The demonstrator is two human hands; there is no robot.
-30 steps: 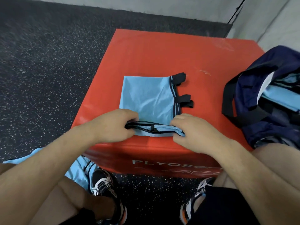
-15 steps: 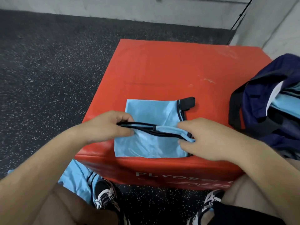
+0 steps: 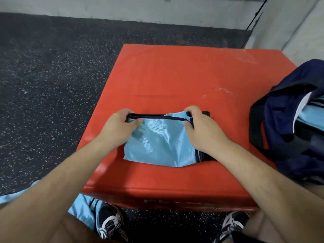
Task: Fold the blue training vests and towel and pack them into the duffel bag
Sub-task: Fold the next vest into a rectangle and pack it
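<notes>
A light blue training vest (image 3: 161, 142) with black trim lies folded on the near part of the red plyo box (image 3: 175, 76). My left hand (image 3: 119, 128) pinches the black-trimmed edge at the vest's far left corner. My right hand (image 3: 201, 128) pinches the same edge at the far right corner, beside a black strap end. The navy duffel bag (image 3: 291, 120) stands open on the box's right side, with light blue fabric (image 3: 310, 118) inside it. More light blue fabric (image 3: 82, 209) lies on the floor by my left foot.
The box stands on dark speckled rubber flooring (image 3: 43, 85), with grey walls (image 3: 175, 11) behind and to the right. My knees and shoes (image 3: 110, 223) are against the box's near side. The bag's black strap (image 3: 254, 130) hangs over the box top.
Both hands carried the vest's black-trimmed near edge away from me, over onto the far edge, so the vest is now folded in half.
</notes>
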